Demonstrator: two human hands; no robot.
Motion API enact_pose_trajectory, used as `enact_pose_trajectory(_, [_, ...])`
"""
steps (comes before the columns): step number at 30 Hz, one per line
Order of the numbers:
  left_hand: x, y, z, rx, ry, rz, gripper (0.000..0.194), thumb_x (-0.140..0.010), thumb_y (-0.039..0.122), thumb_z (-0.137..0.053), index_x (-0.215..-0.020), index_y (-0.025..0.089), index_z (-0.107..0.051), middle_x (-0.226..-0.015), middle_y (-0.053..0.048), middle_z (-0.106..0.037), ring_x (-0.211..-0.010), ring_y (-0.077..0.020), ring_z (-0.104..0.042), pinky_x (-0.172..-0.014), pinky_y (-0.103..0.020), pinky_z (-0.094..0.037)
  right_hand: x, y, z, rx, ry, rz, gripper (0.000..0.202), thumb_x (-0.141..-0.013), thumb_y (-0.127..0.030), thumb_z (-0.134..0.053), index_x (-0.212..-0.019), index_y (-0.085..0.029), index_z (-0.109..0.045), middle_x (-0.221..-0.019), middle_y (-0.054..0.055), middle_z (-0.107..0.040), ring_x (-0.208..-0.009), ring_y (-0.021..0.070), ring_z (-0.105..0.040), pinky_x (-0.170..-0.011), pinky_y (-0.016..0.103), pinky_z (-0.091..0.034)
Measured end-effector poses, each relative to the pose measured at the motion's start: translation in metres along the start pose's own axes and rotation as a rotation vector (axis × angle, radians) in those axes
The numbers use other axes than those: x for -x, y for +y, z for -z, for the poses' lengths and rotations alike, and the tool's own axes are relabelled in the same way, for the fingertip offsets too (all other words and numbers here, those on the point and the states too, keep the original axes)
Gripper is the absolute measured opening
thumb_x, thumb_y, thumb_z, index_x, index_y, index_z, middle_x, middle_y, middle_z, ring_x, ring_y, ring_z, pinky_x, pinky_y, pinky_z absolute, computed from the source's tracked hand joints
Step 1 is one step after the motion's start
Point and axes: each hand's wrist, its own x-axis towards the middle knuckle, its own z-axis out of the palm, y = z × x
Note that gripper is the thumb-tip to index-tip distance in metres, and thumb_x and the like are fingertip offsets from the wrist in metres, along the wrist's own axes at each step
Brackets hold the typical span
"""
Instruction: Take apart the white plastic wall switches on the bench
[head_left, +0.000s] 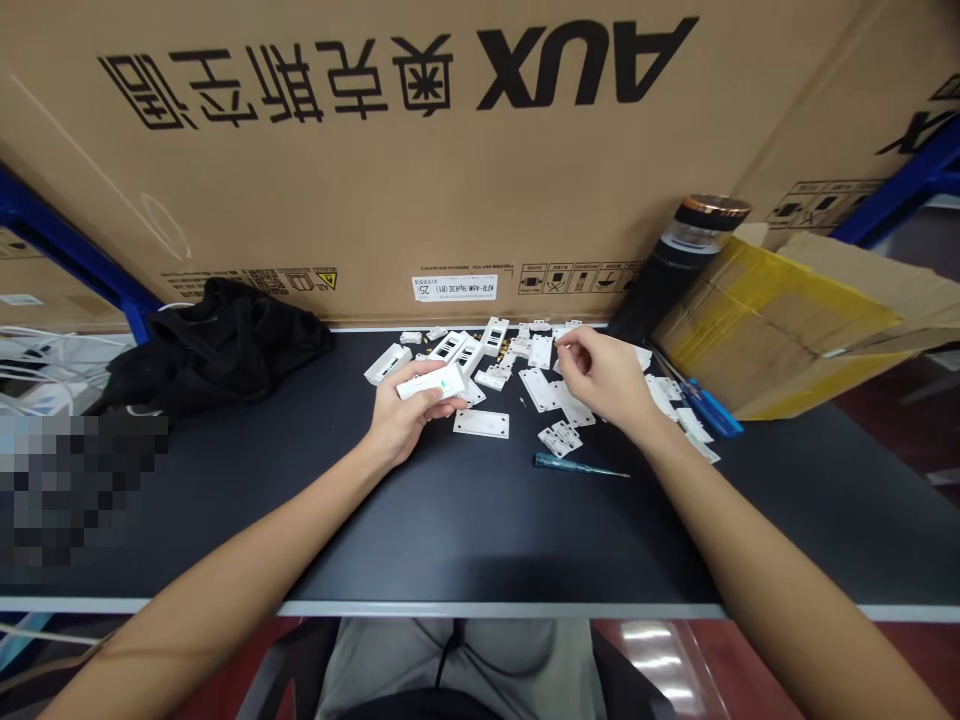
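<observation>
My left hand (411, 408) is closed around a white rectangular plastic casing (433, 382) with a small green mark on its face. The casing is held above the table, tilted slightly up to the right. Over the scattered white parts, my right hand (600, 372) has its fingers curled in a pinch; anything between the fingertips is hidden or too small to name. Under and around it lie flat white plates (538, 390) and slotted white pieces (561, 438). Beyond my left hand are white housings with dark slots (469, 352) and an open white shell (388, 363).
A blue-handled screwdriver (574, 465) lies before the parts. A white plate (481, 424) rests left of it. Black cloth (217, 345) is at the left. At the right stand a dark bottle (667, 265) and a taped cardboard box (787, 320). A large carton (420, 190) backs the table.
</observation>
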Motion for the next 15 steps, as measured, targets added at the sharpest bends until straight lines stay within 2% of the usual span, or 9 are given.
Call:
enact_pose_trajectory(7, [-0.0026,0.0015,0.0073,-0.084,0.013,-0.092,0.042,-0.064,0.033,-0.083,-0.095,0.012,-0.063,-0.065,-0.001,-0.07,-0.052,-0.017,-0.071,-0.045,-0.019,-0.054,0.0013,0.0,-0.0087,0.063,-0.131,-0.004,0.009,-0.085,-0.021,-0.051,-0.08,-0.02,-0.059,-0.072,0.003,-0.064,-0.063,0.0174,-0.055,-0.061,0.029,-0.034])
enact_pose_trajectory(15, [-0.0001,-0.0026,0.0027,-0.158,-0.042,-0.114,0.041,-0.065,0.034,-0.086,-0.091,0.012,-0.063,-0.069,-0.002,-0.071,-0.048,-0.0167,-0.07,-0.042,-0.019,-0.054,0.0013,-0.0066,-0.0082,0.115,-0.179,0.005,0.012,-0.086,-0.023,-0.049,-0.081,-0.02,-0.06,-0.076,0.005,-0.067,-0.065,0.0184,-0.055,-0.06,0.03,-0.032])
